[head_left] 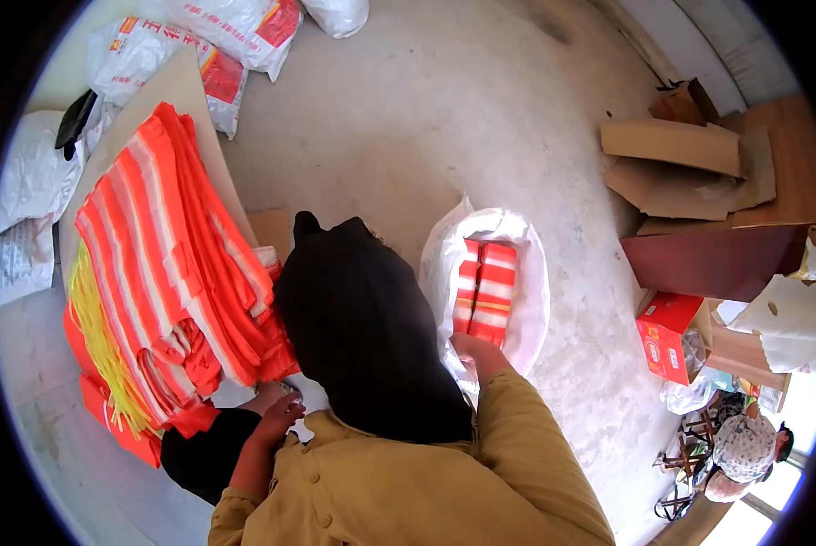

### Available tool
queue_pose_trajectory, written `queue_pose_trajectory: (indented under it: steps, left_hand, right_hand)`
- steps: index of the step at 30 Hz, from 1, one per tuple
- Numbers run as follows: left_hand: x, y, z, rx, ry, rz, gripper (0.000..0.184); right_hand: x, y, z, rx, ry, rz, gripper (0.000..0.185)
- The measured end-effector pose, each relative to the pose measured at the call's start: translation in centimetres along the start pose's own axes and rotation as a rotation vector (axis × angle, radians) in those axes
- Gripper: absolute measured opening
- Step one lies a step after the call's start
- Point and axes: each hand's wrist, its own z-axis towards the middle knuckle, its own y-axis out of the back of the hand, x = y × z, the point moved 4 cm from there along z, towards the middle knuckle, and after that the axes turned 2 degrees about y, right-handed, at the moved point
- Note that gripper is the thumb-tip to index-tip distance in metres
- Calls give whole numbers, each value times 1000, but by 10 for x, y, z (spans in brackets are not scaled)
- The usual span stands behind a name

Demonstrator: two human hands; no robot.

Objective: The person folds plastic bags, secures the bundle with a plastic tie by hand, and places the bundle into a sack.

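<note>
My left hand (278,419) rests by my lap near the lower edge of the striped cloth pile. Its fingers are loosely bent and apart, with nothing visible in them. My right hand (477,353) reaches over the near rim of a white woven sack (531,314), against the lower end of the folded striped bundles (494,287). Its fingertips are hidden, so its grip cannot be made out. The bundles are red, white and orange and lie side by side inside the sack. The tall pile of red-and-white striped cloth (144,218) stands at my left, with yellow strips (98,337) along its side.
White printed sacks (235,32) lie at the upper left. Cardboard boxes (672,150) sit on a brown wooden table (726,259) at right, with a red box (667,341) below. Another person (745,446) sits at the lower right. Pale concrete floor (408,118) extends ahead.
</note>
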Motion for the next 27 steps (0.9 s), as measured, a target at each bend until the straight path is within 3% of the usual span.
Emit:
queue_pose_trajectory:
  steps: [5,8,10,12,15,18,24,27]
  left_hand:
    - [-7,-1,-5,-17,-47,29,60]
    - [4,0,0,-10,-37,11,59]
    - [7,1,3,-2,-27,3,59]
    - [-1,-1,-1,-10,-39,3,59]
    - [7,1,4,-4,-48,-13,59]
    - [9,3,8,-17,-36,41,60]
    - [9,0,11,-58,-23,61,60]
    - [27,0,22,-84,-76,120,59]
  right_hand:
    - [20,-13,-21,-52,-133,225,36]
    - [61,-8,-29,-50,-26,-201,37]
    - [150,1,-66,-102,127,-598,37]
    - [213,8,-94,-227,221,-688,37]
    - [183,32,-58,-496,201,-102,37]
    - [165,46,-43,-581,113,92,43]
    - [180,50,-50,-610,60,-96,44]
    - [186,45,-63,-630,189,-86,39]
